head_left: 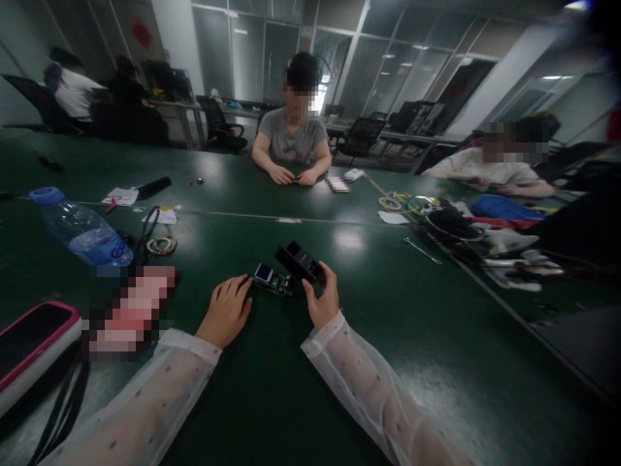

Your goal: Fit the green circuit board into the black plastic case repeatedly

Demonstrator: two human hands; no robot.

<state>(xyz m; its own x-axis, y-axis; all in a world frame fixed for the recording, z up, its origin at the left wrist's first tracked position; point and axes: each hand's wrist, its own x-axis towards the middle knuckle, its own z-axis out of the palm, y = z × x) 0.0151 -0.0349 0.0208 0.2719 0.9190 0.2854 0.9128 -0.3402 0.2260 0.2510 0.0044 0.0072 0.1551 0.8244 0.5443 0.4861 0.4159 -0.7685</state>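
A small green circuit board (pixel 277 283) with a little screen (pixel 264 272) lies on the dark green table in front of me. My left hand (pixel 228 307) rests at the board's left end, fingers stretched out and the fingertips at its edge. Between the thumb and fingers of my right hand (pixel 323 298) is a black plastic casing (pixel 301 260), tilted just beyond and to the right of the board. Whether the casing touches the table is unclear.
To the left stand a water bottle (pixel 82 226), a pink-edged device (pixel 39 340) and a coiled ring (pixel 162 244). A wrench (pixel 422 250) lies right, near a heap of cables and parts (pixel 485 236). A person (pixel 294 136) sits opposite, another (pixel 490 168) at far right.
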